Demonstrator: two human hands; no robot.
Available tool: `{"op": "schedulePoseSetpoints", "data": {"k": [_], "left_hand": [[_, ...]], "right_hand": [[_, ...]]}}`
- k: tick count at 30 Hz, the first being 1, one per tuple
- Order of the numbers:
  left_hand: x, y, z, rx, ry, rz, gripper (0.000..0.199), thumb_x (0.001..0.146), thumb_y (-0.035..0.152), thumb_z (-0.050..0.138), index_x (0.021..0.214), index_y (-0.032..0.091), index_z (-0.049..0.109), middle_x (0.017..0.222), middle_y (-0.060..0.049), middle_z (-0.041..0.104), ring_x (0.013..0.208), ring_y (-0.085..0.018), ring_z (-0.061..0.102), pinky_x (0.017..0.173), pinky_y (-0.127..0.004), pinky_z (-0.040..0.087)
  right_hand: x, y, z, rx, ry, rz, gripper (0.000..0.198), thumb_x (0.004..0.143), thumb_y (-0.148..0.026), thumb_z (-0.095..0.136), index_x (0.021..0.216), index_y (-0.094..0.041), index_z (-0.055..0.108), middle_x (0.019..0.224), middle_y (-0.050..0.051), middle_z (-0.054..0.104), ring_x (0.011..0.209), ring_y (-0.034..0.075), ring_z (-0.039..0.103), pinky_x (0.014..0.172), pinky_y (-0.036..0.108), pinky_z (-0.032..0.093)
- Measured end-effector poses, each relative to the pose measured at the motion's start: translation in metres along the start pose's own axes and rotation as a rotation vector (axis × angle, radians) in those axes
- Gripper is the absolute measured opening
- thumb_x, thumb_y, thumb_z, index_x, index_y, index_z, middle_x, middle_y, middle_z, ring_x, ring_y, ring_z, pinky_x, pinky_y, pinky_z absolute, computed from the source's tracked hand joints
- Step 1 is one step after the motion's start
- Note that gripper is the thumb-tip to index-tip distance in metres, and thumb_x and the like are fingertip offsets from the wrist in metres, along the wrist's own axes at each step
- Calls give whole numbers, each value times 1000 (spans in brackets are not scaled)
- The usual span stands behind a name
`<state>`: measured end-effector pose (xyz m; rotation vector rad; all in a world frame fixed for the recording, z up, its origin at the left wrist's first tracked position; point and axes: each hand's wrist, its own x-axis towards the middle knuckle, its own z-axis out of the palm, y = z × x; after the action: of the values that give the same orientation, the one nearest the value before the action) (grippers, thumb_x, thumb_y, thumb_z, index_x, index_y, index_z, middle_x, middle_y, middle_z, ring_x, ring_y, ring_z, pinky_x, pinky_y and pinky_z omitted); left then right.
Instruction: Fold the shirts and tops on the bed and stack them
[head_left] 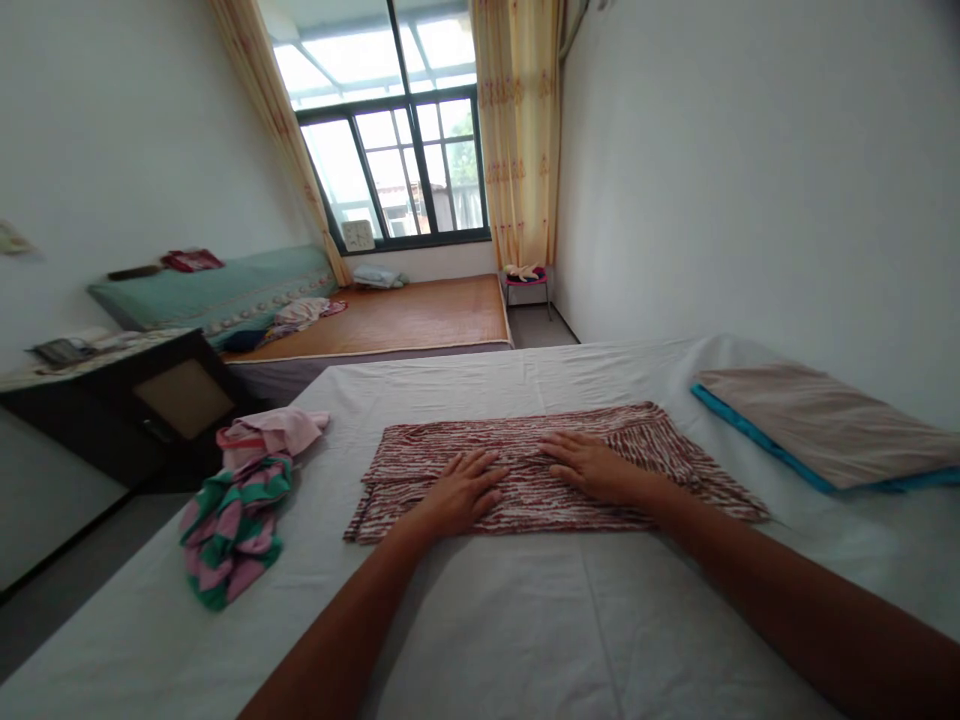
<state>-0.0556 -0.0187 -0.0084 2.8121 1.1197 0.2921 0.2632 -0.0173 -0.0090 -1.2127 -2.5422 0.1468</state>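
A folded cloth with a red-brown and white streaked pattern (442, 440) lies on the white sheet (525, 620) in front of me. My left hand (466, 490) rests flat on its middle, fingers stretched out. Further right, my right hand (585, 465) also lies palm down on the cloth with its fingers spread. Neither hand grips anything. The cloth's right end fans out into a loose, slanting corner; whether it is a garment I cannot tell.
To the left lie a crumpled green-and-pink cloth (236, 530) and a pale pink one (281, 430). A folded beige and blue cloth (817, 420) sits at the right. Beyond stand a dark cabinet (150, 390), a bed with a brown mat (427, 315) and a small stool (527, 285).
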Motion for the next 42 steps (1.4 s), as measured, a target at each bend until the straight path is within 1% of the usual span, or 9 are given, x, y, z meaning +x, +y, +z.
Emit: {"op": "schedulePoseSetpoints", "data": {"k": [5,11,14,18,23,30,34,39,42], "left_hand": [[-3,8,9,19,-42,-10,47,98,51,30,144,41,37,155,1,32,143,-26,25,116,-51,19],[-6,4,12,30,-17,-18,46,98,50,31,143,42,38,155,1,32,143,-27,25,115,-53,17],[-5,6,10,-5,6,-3,48,98,49,33,145,41,35,154,0,34,143,-25,27,116,-51,18],[-6,-11,4,-54,135,-143,53,100,43,29,151,29,24,152,-5,38,140,-19,32,115,-42,26],[-18,-56,-2,72,121,-441,44,98,42,33,138,30,47,147,-5,45,138,-24,36,113,-48,25],[-24,-66,-4,110,126,-503,44,97,41,36,138,31,48,147,-4,45,137,-25,37,112,-49,25],[-26,-67,-8,112,128,-530,42,96,40,38,134,29,52,146,-5,47,136,-26,38,112,-49,26],[-52,-92,-25,170,226,-765,44,93,24,36,134,20,49,138,-11,54,125,-24,51,101,-40,41],[-66,-106,-35,188,217,-922,41,92,26,36,129,13,51,124,-15,62,114,-25,58,95,-37,44]], "right_hand": [[27,-10,2,56,-40,-16,52,101,-45,20,125,-25,62,131,4,62,126,20,50,110,40,32],[53,24,18,-90,-105,218,56,97,-52,28,144,-25,42,151,7,40,139,27,34,113,51,24],[62,23,22,-149,-65,320,58,97,-50,31,144,-19,42,152,12,38,140,29,31,112,52,25],[58,-27,24,-82,-12,61,56,96,-51,33,145,-26,40,153,8,37,142,27,28,114,51,22],[26,-102,27,110,-173,-271,61,94,-60,33,149,-37,29,155,-1,32,144,24,24,117,45,13],[14,-131,6,276,-322,-425,61,94,-60,34,150,-38,26,153,0,36,142,20,28,117,39,16],[15,-109,-5,271,-224,-304,54,96,-52,35,147,-34,35,150,1,41,138,20,36,115,39,26],[-3,-21,-5,143,49,97,51,96,-48,38,139,-25,49,142,10,51,132,25,45,111,47,34],[-20,27,5,132,174,207,48,96,-46,35,131,-21,57,136,12,57,128,25,50,110,49,36]]}}
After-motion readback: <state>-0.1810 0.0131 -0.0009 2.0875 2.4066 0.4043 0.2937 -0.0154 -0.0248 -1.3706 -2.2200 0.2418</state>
